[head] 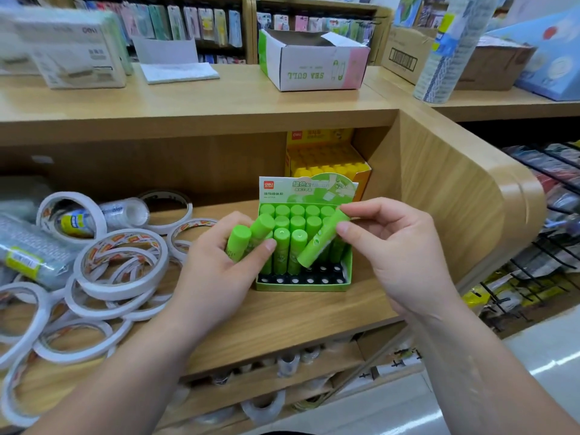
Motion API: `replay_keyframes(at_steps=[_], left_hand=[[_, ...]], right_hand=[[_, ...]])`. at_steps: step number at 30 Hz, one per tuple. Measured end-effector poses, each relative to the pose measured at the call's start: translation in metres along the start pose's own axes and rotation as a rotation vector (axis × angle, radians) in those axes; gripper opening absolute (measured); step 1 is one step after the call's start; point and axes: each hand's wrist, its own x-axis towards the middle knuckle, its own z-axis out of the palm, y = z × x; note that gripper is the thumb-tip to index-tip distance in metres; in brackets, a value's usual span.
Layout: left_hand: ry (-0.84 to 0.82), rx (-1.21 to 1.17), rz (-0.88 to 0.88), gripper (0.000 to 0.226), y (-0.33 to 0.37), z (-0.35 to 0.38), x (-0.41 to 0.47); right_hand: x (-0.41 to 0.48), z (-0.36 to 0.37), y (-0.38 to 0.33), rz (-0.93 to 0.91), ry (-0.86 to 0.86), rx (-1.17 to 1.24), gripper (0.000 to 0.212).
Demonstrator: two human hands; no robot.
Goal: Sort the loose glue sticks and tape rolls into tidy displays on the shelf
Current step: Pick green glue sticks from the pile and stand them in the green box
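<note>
Nearest the camera, two bare forearms are reaching over the wooden shelf board (298,318). The left hand (216,271) is gripping two green glue sticks (240,243), its fingers curled round them and its thumb pressing across their sides, just at the left edge of the green display box (301,286). The right hand (398,255) is pinching a single glue stick (323,240) between thumb and fingertips, holding it tilted above the right side of that box, cap end up.

The box is sitting on the middle shelf, and more green sticks are standing upright in its back rows, while the black holed insert (310,279) is showing along the front.

To the left, loose tape rolls (122,265) are lying in an overlapping heap on the same shelf, some flat and some leaning, beside wrapped sleeves of clear tape (28,249).

Behind the green box, a yellow display box (329,164) of yellow-capped sticks is standing against the back of the shelf. Farther up, on the top board, a white open carton (314,70) is resting.
</note>
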Motion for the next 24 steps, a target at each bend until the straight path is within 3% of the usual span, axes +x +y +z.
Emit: replay_keyframes(at_steps=[5, 10, 14, 20, 24], left_hand=[[0.042, 0.040, 0.033, 0.015, -0.002, 0.005, -0.004], [0.122, 0.226, 0.104, 0.026, -0.006, 0.013, -0.007], [0.137, 0.277, 0.120, 0.029, -0.005, 0.016, -0.006], [0.094, 0.146, 0.092, 0.026, -0.009, 0.012, -0.007], [0.047, 0.017, 0.047, 0.023, -0.008, 0.008, -0.004]], right_hand=[[-0.006, 0.011, 0.002, -0.014, 0.057, -0.087, 0.019], [-0.014, 0.034, 0.006, -0.047, 0.084, -0.203, 0.020], [-0.017, 0.035, 0.009, -0.014, 0.082, -0.176, 0.017], [-0.010, 0.018, 0.003, -0.034, 0.009, -0.142, 0.019], [-0.005, 0.001, -0.002, -0.233, -0.029, -0.302, 0.018]])
